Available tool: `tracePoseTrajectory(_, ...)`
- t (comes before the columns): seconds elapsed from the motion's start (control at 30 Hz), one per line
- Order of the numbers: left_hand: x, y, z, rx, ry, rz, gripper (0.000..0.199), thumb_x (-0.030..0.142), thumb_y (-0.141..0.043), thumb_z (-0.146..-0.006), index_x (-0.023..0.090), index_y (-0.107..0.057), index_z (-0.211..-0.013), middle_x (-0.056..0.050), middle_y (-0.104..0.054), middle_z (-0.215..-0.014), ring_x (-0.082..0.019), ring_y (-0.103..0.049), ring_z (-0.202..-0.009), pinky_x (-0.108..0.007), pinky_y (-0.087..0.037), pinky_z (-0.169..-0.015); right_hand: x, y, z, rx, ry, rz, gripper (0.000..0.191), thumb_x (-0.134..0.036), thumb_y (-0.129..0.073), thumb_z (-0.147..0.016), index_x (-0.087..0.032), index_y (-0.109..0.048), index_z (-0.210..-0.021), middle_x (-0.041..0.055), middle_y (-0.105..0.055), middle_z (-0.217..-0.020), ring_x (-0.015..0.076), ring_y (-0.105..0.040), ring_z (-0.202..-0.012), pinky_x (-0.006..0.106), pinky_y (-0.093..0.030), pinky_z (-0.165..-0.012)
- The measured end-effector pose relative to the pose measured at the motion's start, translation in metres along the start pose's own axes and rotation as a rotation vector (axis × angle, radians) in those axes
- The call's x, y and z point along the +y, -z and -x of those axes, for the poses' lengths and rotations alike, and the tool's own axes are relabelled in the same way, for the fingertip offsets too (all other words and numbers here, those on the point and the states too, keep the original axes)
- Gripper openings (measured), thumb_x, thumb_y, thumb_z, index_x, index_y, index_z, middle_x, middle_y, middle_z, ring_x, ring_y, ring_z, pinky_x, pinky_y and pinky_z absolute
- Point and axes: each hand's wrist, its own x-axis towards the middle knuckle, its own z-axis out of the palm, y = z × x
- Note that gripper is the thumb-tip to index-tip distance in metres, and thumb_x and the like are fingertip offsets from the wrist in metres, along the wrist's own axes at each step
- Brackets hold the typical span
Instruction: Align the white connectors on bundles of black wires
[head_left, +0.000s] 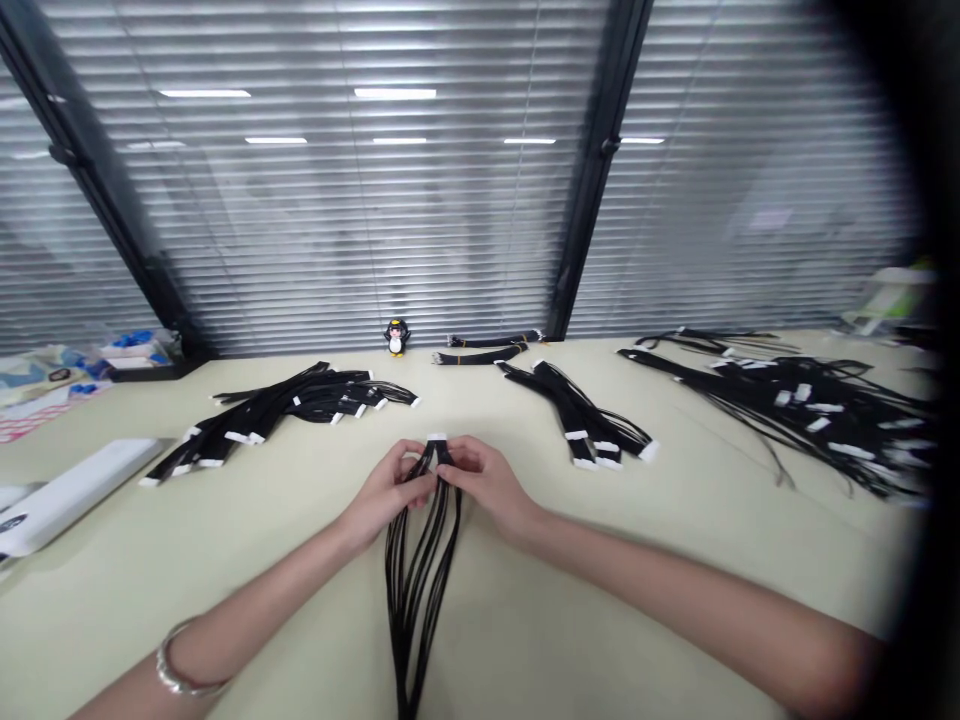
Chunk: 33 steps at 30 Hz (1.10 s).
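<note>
In the head view, at lower centre of the frame, the left hand (390, 487) and right hand (484, 480) pinch a black cable bundle (420, 560) just below its white connector (437, 439), above the tabletop (225, 560). It looks light and limp, its loose strands prone to splaying, so the stiff connector end is likely the surest grip.

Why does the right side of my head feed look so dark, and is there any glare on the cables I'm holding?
Head view: a black vignette covers the right edge and blurs the cable pile there. Ceiling lights reflect in the window blinds, not on the table. Lighting is even with soft shadows; the black cable bundle between left hand and right hand shows no glare. Wide-angle lens bends the window frames.
</note>
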Motion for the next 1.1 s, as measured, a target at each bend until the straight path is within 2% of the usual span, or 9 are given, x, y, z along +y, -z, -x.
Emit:
tracePoseTrajectory(0.2,0.0001,-0.0007,0.0004,0.034,0.006,-0.009,0.042,0.033,-0.063,-0.069,0.018,-0.042,-0.101,0.0,-0.054,-0.081,-0.004,-0.048,-0.062,-0.016,-0.037,-0.054,0.0026,0.0015,0.0001,-0.012,-0.023,0.005,0.027,-0.028,-0.062,-0.074,-0.018,-0.058,-0.098,0.0042,-0.063,-0.089,0.0169,-0.059,-0.083,0.031,-0.044,-0.079)
tracePoseTrajectory(0.37,-0.0053,0.0023,-0.0021,0.018,0.003,0.043,0.043,0.033,-0.064,-0.068,0.019,-0.044,-0.103,0.001,-0.053,-0.077,-0.004,-0.047,-0.061,-0.016,-0.036,-0.053,0.0012,0.0008,0.0008,-0.008,-0.024,-0.005,0.025,-0.029,-0.062,-0.073,-0.018,-0.057,-0.095,0.0037,-0.063,-0.086,0.0164,-0.059,-0.081,0.031,-0.044,-0.077)
tracePoseTrajectory(0.5,-0.0058,0.0032,-0.0038,0.027,-0.035,0.07,0.038,0.029,-0.063,-0.068,0.017,-0.045,-0.1,0.0,-0.054,-0.081,-0.006,-0.05,-0.069,-0.017,-0.038,-0.06,0.0016,0.0005,0.0003,0.004,-0.016,0.017,0.023,-0.027,-0.061,-0.073,-0.018,-0.056,-0.094,0.0034,-0.063,-0.087,0.0161,-0.059,-0.082,0.03,-0.044,-0.077)
tracePoseTrajectory(0.73,-0.0046,0.0001,-0.0035,0.025,-0.072,-0.121,0.037,0.026,-0.063,-0.069,0.016,-0.043,-0.099,0.002,-0.051,-0.072,-0.006,-0.049,-0.067,-0.018,-0.037,-0.064,0.0023,0.0008,0.0015,-0.018,-0.026,0.011,0.023,-0.026,-0.061,-0.074,-0.016,-0.059,-0.094,0.0062,-0.063,-0.093,0.0174,-0.059,-0.088,0.032,-0.044,-0.082)
tracePoseTrajectory(0.9,0.0003,-0.0013,0.0004,0.047,-0.057,0.029,0.029,0.026,-0.057,-0.073,0.017,-0.045,-0.099,-0.002,-0.055,-0.093,-0.009,-0.054,-0.086,-0.022,-0.042,-0.08,0.0024,0.0027,-0.0004,0.003,-0.025,0.024,0.026,-0.028,-0.062,-0.074,-0.016,-0.059,-0.097,0.0064,-0.062,-0.095,0.0167,-0.058,-0.088,0.032,-0.044,-0.083)
tracePoseTrajectory(0.93,0.0007,-0.001,0.0008,0.059,-0.043,0.066,0.028,0.026,-0.055,-0.074,0.018,-0.045,-0.099,-0.002,-0.054,-0.096,-0.009,-0.055,-0.085,-0.023,-0.043,-0.08,0.0026,0.003,-0.0007,0.003,-0.021,0.022,0.026,-0.028,-0.062,-0.075,-0.016,-0.058,-0.098,0.0062,-0.062,-0.096,0.0165,-0.058,-0.088,0.032,-0.044,-0.083)
tracePoseTrajectory(1.0,0.0006,-0.0002,0.0008,0.079,-0.018,0.089,0.027,0.028,-0.053,-0.075,0.019,-0.046,-0.1,-0.001,-0.053,-0.094,-0.007,-0.054,-0.072,-0.021,-0.043,-0.07,0.0032,0.0032,-0.001,-0.002,-0.015,0.011,0.025,-0.028,-0.061,-0.075,-0.017,-0.058,-0.097,0.0056,-0.062,-0.094,0.0158,-0.058,-0.087,0.031,-0.043,-0.083)
tracePoseTrajectory(1.1,-0.0003,0.0,-0.0001,0.113,-0.01,0.013,0.029,0.03,-0.055,-0.073,0.018,-0.048,-0.098,0.0,-0.052,-0.091,-0.002,-0.045,-0.058,-0.017,-0.036,-0.056,0.0045,0.003,-0.0011,0.007,-0.021,-0.002,0.024,-0.027,-0.062,-0.075,-0.017,-0.057,-0.096,0.0044,-0.062,-0.089,0.0153,-0.057,-0.084,0.03,-0.043,-0.08)
